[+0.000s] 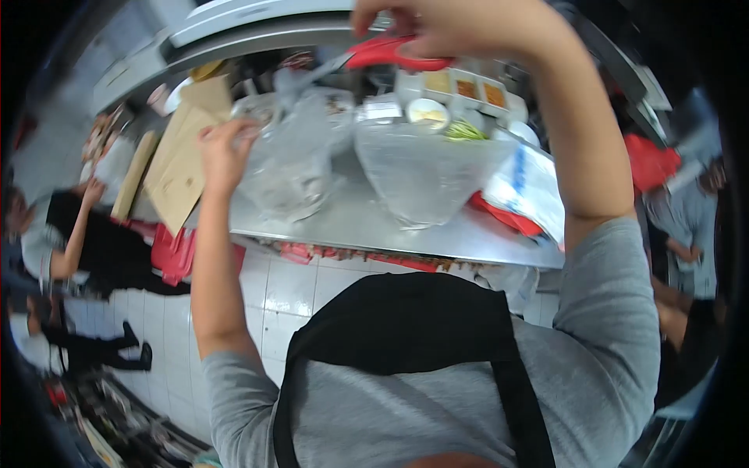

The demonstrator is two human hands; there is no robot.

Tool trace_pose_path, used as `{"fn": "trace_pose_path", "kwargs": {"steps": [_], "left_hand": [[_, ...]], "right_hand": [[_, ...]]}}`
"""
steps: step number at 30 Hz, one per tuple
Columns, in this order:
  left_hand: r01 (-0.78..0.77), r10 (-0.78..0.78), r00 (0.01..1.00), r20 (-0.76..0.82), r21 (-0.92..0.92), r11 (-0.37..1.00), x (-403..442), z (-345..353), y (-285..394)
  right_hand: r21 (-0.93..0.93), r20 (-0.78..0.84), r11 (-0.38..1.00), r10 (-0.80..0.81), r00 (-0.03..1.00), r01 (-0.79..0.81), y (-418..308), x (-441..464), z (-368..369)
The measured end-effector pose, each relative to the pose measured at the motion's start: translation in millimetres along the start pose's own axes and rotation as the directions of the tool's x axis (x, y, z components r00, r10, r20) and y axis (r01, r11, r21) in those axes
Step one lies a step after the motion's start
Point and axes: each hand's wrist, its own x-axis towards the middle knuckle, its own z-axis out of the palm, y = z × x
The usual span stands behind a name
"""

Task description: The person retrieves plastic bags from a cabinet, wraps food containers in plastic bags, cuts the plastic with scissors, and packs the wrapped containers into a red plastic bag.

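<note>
My right hand point(421, 27) is raised at the top of the view, its fingers wrapped round the handles of red-handled scissors point(382, 53). The blades point left, toward the gathered top of a clear plastic bag point(292, 175) on the steel counter. What the bag contains is hard to make out. Beside the bag's left edge is my left hand point(224, 156), its fingertips pinched together; whatever they may hold is hidden. A second clear plastic bag point(425, 175) hangs over the counter's front, to the right of the first.
Behind the bags, white containers point(466, 90) hold food, near a round white cup point(427, 115) and green vegetable strips point(466, 130). Brown paper point(178, 168) lies left on the steel counter point(359, 230). A white-and-blue packet point(527, 191) lies right. Other people stand at both sides.
</note>
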Motion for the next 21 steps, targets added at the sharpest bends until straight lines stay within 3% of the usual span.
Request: {"fn": "trace_pose_path", "kwargs": {"steps": [1, 3, 4, 6, 7, 8, 10, 11, 13, 15, 18, 20, 21], "left_hand": [[0.012, -0.012, 1.0, 0.018, 0.014, 1.0, 2, -8, 10], [-0.025, 0.025, 0.995, -0.097, 0.007, 1.0, 4, -15, 22], [-0.055, 0.055, 0.985, -0.165, 0.006, 0.998, 7, -20, 31], [-0.094, 0.097, 0.95, -0.296, 0.023, 0.995, 11, -26, 47], [-0.086, 0.084, 0.943, -0.323, 0.008, 0.996, 11, -28, 55], [-0.106, 0.082, 0.936, -0.344, -0.053, 0.993, 9, -29, 62], [-0.142, 0.069, 0.918, -0.39, -0.162, 0.977, 8, -31, 78], [-0.125, 0.006, 0.921, -0.389, -0.28, 0.952, 1, -24, 84], [-0.084, -0.173, 0.929, -0.327, -0.641, 0.763, -12, -3, 111], [0.123, -0.281, 0.959, -0.048, -0.821, 0.558, -27, 14, 148], [0.28, -0.361, 0.922, 0.144, -0.89, 0.361, -61, 79, 184], [0.369, -0.396, 0.881, 0.258, -0.899, 0.235, -67, 109, 193], [0.4, -0.391, 0.867, 0.31, -0.9, 0.174, -66, 122, 197]], "right_hand": [[0.02, -0.125, 0.995, 0.104, 0.987, -0.103, 10, -36, -1], [0.085, -0.363, 0.959, 0.282, 0.888, -0.27, 33, -108, 10], [0.087, -0.369, 0.947, 0.318, 0.873, -0.308, 50, -140, 21], [0.223, -0.243, 0.8, 0.599, 0.763, -0.557, 78, -195, 56], [0.185, -0.276, 0.798, 0.602, 0.749, -0.574, 102, -223, 91], [0.144, -0.243, 0.699, 0.711, 0.66, -0.7, 108, -242, 124], [0.075, -0.15, 0.6, 0.796, 0.586, -0.796, 127, -277, 189], [0.074, -0.124, 0.596, 0.801, 0.586, -0.8, 135, -292, 216], [0.074, -0.064, 0.594, 0.804, 0.591, -0.801, 143, -309, 255], [0.11, 0.049, 0.575, 0.812, 0.582, -0.811, 144, -312, 258], [0.303, -0.152, 0.676, 0.73, 0.666, -0.672, 131, -290, 224], [0.743, -0.111, 0.533, 0.695, 0.71, -0.405, 107, -250, 222], [0.792, -0.126, 0.532, 0.621, 0.773, -0.298, 94, -231, 233]]}}
